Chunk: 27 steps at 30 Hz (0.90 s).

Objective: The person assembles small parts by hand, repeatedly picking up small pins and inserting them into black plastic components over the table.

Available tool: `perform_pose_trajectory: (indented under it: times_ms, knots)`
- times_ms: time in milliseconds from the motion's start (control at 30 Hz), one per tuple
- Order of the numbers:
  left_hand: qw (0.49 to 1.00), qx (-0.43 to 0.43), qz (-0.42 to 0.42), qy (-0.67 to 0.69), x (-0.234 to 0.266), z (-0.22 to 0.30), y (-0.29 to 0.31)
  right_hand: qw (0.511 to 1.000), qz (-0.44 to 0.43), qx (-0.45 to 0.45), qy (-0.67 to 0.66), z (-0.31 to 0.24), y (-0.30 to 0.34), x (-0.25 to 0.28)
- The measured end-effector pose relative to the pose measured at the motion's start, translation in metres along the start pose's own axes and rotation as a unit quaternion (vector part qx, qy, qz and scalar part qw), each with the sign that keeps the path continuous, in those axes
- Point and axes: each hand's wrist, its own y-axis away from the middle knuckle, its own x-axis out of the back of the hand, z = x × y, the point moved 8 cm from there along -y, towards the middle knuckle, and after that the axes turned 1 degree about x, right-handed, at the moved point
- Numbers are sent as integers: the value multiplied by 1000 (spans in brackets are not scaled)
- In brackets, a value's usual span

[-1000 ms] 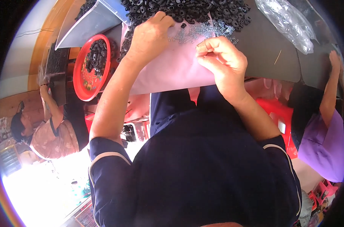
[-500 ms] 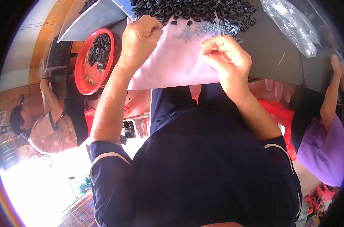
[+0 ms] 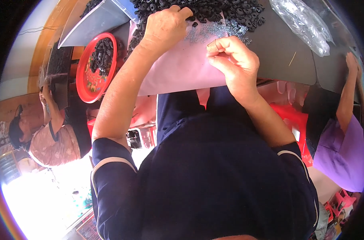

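Observation:
Heaped at the far side of the table are many small black plastic parts point(image 3: 234, 9). My left hand point(image 3: 166, 28) is at the near edge of this heap, back upward and fingers curled; whatever they grip is hidden. In front of the heap lies a scatter of small, shiny metal springs point(image 3: 206, 31). My right hand point(image 3: 240, 60) hovers over the pink cloth point(image 3: 178, 72), just nearer to me than the springs. Its thumb and forefinger are brought together, a tan band wraps the forefinger, and anything between the tips is too small to make out.
A red round tray point(image 3: 81, 76) with more black parts stands at the left, beside a pale plastic bin point(image 3: 88, 30). Clear plastic bags point(image 3: 302, 24) lie at the far right, near a thin stick point(image 3: 292, 59). Other people sit on the left point(image 3: 56, 140) and right point(image 3: 338, 152).
My left hand has moved right and farther away, along the edge of the black heap. My right hand keeps its pinch and has shifted only slightly left in the picture.

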Motion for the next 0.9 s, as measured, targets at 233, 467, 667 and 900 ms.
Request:
perform_pose_trajectory:
  times_ms: [233, 467, 667, 900]
  knots:
    - [998, -48, -2, 29, 13, -5, 12, 1000, -6, -3, -25, 1, 0, 0]
    - [996, -74, -9, 41, 18, 7, 5, 1000, -21, -4, -7, 3, 2, -1]
    - [997, -51, 45, 32, 40, -4, 30, 1000, -3, -1, -12, 2, 1, -1]
    - [990, -31, 134, 38, 54, 1, 61, 1000, 4, 3, 14, 3, 1, 0]
